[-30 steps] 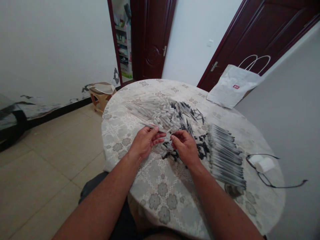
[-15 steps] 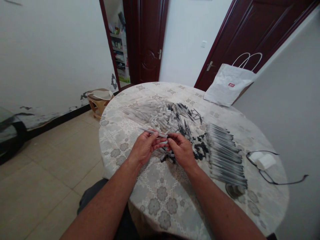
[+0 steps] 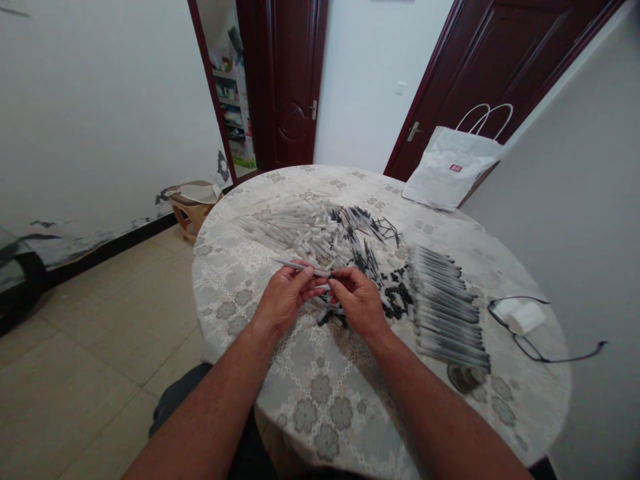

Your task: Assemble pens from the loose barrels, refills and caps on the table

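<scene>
My left hand point(image 3: 287, 297) is closed on a slim, pale pen barrel point(image 3: 290, 265), its pointed end sticking out to the left. At the barrel's right end, my right hand point(image 3: 359, 299) pinches a small dark pen part, mostly covered by the fingers. Both hands are close together over the table. Beyond them lies a loose heap of translucent pen barrels point(image 3: 275, 225), with thin black pieces point(image 3: 367, 219) to its right. Small black plugs point(image 3: 399, 297) are scattered beside my right hand. Further right, pens with dark ends point(image 3: 447, 313) lie side by side in a neat row.
A floral cloth covers the round table point(image 3: 323, 407). Eyeglasses point(image 3: 530, 350) and a white roll point(image 3: 525, 319) rest at the right, and a round glass object point(image 3: 465, 378) sits below the pen row. A white paper bag point(image 3: 447, 167) stands at the back; a wooden stool point(image 3: 190, 217) is at the left.
The whole view has shifted slightly to the left. My hands keep nearly the same hold on the pen barrel, with the right fingers still at its end.
</scene>
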`<act>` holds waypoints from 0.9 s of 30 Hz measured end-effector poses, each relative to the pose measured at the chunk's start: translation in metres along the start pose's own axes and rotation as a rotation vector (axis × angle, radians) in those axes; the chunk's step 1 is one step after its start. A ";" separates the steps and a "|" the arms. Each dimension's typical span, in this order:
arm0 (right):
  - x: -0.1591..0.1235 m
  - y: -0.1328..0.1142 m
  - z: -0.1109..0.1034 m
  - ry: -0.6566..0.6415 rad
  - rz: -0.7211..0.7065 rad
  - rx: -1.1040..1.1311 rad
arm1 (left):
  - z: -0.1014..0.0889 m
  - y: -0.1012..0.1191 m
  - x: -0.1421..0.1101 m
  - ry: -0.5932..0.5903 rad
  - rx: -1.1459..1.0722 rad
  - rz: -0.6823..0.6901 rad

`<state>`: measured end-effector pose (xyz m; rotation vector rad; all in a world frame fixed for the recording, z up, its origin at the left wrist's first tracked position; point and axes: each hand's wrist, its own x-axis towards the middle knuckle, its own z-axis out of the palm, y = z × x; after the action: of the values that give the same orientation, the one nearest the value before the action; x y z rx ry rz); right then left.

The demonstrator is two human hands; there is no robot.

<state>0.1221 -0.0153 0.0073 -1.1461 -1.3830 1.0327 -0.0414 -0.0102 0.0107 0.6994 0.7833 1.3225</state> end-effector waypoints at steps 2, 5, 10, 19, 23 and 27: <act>-0.001 0.000 0.000 0.003 0.000 0.005 | 0.000 0.000 0.000 0.010 0.001 0.004; 0.000 0.001 0.001 0.014 -0.015 0.002 | 0.000 0.001 0.000 -0.009 0.011 0.005; 0.002 0.001 0.002 0.046 -0.044 0.008 | -0.001 0.003 0.000 -0.013 0.052 -0.002; -0.001 -0.005 -0.004 -0.050 -0.010 -0.101 | -0.001 0.008 0.001 -0.018 0.094 -0.025; -0.004 -0.006 -0.004 -0.002 -0.117 -0.193 | -0.001 0.009 0.001 0.002 0.083 -0.008; -0.004 -0.005 -0.002 -0.019 -0.175 -0.255 | -0.003 0.009 0.001 0.000 0.097 -0.012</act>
<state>0.1241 -0.0206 0.0121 -1.1758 -1.6336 0.7601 -0.0487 -0.0077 0.0164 0.7709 0.8548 1.2803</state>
